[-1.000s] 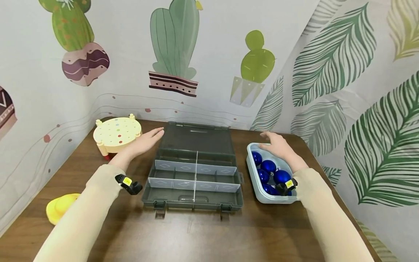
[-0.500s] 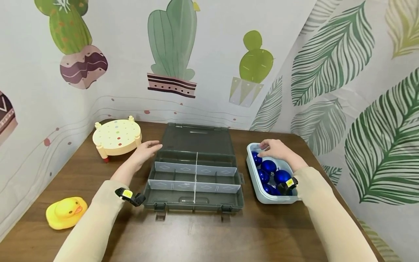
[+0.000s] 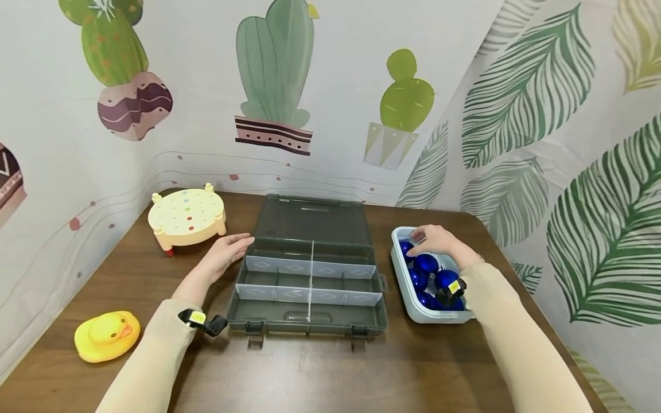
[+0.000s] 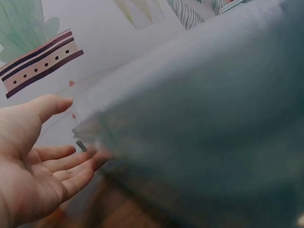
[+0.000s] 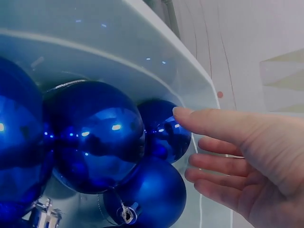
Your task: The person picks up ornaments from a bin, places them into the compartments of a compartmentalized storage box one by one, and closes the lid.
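My left hand [image 3: 222,256] is at the left side of an open grey plastic compartment box [image 3: 281,328], its fingertips close to or touching the side wall. In the left wrist view its fingers are loosely extended and nothing is held. My right hand [image 3: 436,240] reaches into a light blue tub [image 3: 404,285] of shiny blue Christmas balls [image 3: 426,264]. Its thumb lies over the edge of the farthest ball [image 5: 166,135] in the right wrist view, the other fingers relaxed beside it. Whether the thumb touches that ball I cannot tell.
A yellow rubber duck [image 3: 107,336] lies at the left front. Behind it stands a small cream round stool-like toy [image 3: 186,213] with coloured dots. The box's lid [image 3: 314,221] leans back towards the patterned wall cloth [image 3: 341,115]. White dividers [image 3: 279,293] split the box.
My left hand has come down and nearer along the box's left side. My right hand has lowered into the tub's far end, towards the farthest ball.
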Demonstrator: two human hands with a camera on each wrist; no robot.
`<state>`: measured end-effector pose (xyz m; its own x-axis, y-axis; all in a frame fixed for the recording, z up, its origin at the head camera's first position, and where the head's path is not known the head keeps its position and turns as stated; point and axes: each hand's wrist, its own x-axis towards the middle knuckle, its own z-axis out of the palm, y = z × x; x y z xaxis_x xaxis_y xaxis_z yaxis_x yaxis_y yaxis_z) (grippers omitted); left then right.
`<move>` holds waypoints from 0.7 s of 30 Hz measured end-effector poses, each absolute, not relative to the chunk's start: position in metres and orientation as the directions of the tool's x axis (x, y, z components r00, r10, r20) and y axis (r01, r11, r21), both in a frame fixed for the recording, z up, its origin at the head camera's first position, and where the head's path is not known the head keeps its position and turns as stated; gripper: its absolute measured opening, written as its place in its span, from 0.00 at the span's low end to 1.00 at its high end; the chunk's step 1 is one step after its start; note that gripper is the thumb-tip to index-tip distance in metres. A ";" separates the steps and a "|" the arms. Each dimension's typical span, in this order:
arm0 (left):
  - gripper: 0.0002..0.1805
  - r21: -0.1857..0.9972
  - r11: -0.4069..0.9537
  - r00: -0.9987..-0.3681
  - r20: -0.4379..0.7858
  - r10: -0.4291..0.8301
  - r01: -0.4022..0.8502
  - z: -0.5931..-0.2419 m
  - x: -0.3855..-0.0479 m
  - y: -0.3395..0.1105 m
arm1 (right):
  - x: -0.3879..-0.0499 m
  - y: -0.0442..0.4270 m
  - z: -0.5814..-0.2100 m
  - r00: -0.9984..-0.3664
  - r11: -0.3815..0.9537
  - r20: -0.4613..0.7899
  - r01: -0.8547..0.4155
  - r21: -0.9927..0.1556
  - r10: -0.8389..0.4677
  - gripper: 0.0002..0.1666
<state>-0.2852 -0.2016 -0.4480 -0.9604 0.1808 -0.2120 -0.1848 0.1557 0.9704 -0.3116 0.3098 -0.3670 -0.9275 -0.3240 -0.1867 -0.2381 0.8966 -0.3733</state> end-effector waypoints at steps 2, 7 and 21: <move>0.39 0.974 0.130 -0.960 -0.208 0.187 -0.185 -0.450 -0.284 -0.203 | -0.314 0.310 -0.369 -0.929 0.902 -0.194 -0.232 -0.363 -0.316 0.37; 0.39 0.979 0.071 -0.962 -0.199 0.189 -0.189 -0.456 -0.282 -0.205 | -0.318 0.310 -0.372 -0.926 0.905 -0.194 -0.242 -0.351 -0.324 0.38; 0.37 0.988 0.052 -0.972 -0.154 0.177 -0.147 -0.473 -0.283 -0.210 | -0.323 0.310 -0.382 -0.916 0.891 -0.165 -0.294 -0.347 -0.367 0.35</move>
<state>-0.2833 -0.2095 -0.4726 -0.9722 0.1766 -0.1540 -0.1469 0.0525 0.9878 -0.3227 0.3096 -0.3820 -0.9156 -0.3666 -0.1653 -0.2939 0.8905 -0.3472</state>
